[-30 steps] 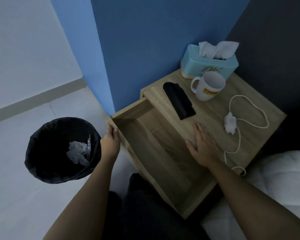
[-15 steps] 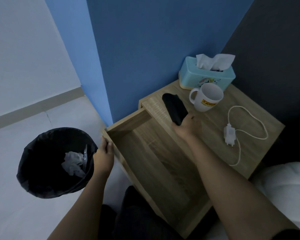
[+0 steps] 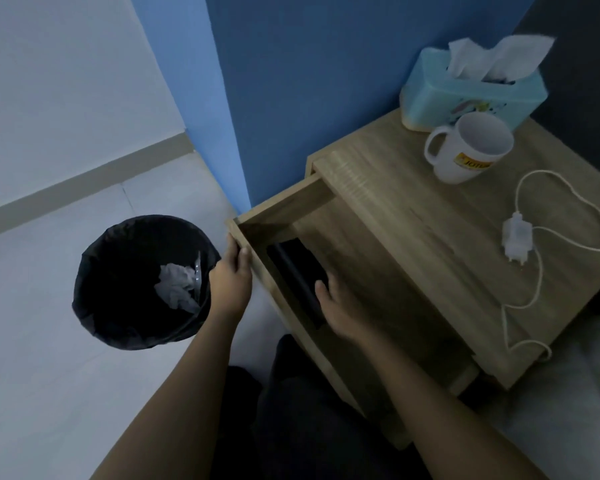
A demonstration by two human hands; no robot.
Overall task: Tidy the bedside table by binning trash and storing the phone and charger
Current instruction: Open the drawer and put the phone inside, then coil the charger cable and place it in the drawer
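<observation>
Left hand [image 3: 231, 285] gripped front-left corner of open drawer [image 3: 371, 271], fingers curled over edge. Right hand [image 3: 340, 311] inside drawer, fingers loosely spread, on/at phone [image 3: 297, 282]; grip unclear. Phone lay flat in drawer, nr left wall. Charger [image 3: 516, 240] w/ cable on surface [image 3: 413, 188], beside mug [image 3: 470, 148]. Crumpled tissue [image 3: 177, 285] in bin [image 3: 97, 306] on floor.

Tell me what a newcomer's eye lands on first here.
The open drawer at centre, where the right hand rests on a black phone lying inside while the left hand grips the drawer's front corner. Next, the white charger with its looping cable on the tabletop, and the black-lined bin on the floor at left.
</observation>
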